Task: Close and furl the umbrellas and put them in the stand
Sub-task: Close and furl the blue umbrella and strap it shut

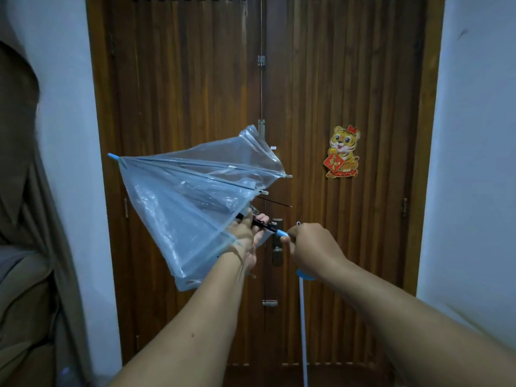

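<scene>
A clear plastic umbrella (190,202) with a light blue tip and blue handle lies sideways in the air in front of me, its canopy half folded and its tip pointing left. My left hand (245,236) grips the black shaft at the runner, partly under the canopy edge. My right hand (312,247) is closed around the blue handle end. A second furled umbrella (303,317), whitish with a blue band, stands upright below my right hand against the door. No stand shows in this view.
A dark slatted wooden double door (349,79) fills the view, with a lever handle (277,252) behind my hands and a tiger sticker (343,152). White walls flank it. A brown curtain and sofa (25,247) stand at the left.
</scene>
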